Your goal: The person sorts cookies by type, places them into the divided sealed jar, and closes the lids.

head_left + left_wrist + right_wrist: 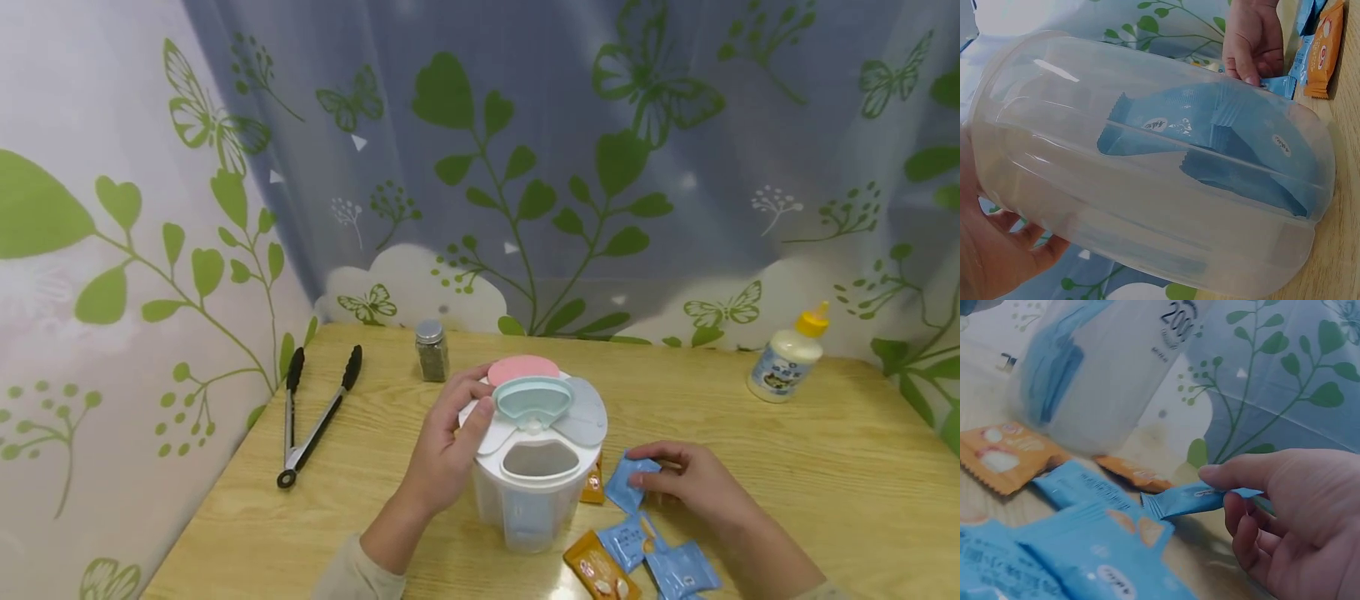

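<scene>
Our left hand (446, 450) grips the container (537, 492); our right hand (693, 483) pinches one blue packet (622, 485), likely light, soft, slippery: best held mid-body.

You're in a homelike setting; exact room unclear. Pale yellow wood-grain table (690, 404) below your left fingers (459, 392), blue-and-white leaf-and-butterfly-printed fabric curtain (480, 221) beyond them. Household cues: black-and-silver metal kitchen tongs (322, 427) left of those fingers, clear spice jar with silver cap (432, 358) just past them.
</scene>
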Motion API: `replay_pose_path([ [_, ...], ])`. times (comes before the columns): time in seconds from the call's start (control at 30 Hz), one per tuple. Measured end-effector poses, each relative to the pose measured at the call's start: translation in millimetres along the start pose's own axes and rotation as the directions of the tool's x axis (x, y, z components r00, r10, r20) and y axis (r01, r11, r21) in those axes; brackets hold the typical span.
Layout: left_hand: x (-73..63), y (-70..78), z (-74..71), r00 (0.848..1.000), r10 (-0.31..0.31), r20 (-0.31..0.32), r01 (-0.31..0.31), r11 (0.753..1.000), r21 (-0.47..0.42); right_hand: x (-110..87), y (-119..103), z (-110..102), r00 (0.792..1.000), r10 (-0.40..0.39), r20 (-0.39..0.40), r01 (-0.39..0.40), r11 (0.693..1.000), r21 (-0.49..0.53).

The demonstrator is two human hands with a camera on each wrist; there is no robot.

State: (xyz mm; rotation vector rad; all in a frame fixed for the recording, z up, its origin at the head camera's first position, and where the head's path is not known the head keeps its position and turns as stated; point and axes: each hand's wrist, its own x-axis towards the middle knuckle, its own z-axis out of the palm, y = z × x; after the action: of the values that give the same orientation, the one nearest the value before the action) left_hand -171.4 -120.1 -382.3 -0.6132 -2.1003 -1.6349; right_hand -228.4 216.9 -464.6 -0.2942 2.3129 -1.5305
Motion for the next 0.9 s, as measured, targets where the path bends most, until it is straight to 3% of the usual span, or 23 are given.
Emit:
replay_pose_path([
  [0.07,1.1,0.8,-0.3,1.0,0.004,0.001,-0.004,1.0,0.001,-0.6,-2.1,-3.9,1.0,0.019,-0.014,-0.018,0.999,0.044],
  [0.27,1.7,2.1,-0.9,1.0,0.002,0.007,-0.002,1.0,-0.001,-5.4,-9.6,-12.2,0.998,-0.04,-0.045,0.042,0.998,0.055],
  [0.47,1.0,1.7,-0.3,1.0,-0.008,0.005,0.008,1.0,-0.001,-11.3,-15.5,-16.3,0.995,-0.098,-0.011,0.099,0.984,0.151],
  [0.7,-0.4,1.8,0.4,1.0,-0.019,-0.004,0.019,1.0,-0.007,-19.6,-24.8,-16.8,0.987,-0.146,0.062,0.119,0.941,0.317],
  [0.9,0.0,1.6,-0.5,1.0,-0.02,0.001,0.02,1.0,-0.01,-26.6,-34.7,-13.6,0.955,-0.267,0.129,0.192,0.888,0.417],
])
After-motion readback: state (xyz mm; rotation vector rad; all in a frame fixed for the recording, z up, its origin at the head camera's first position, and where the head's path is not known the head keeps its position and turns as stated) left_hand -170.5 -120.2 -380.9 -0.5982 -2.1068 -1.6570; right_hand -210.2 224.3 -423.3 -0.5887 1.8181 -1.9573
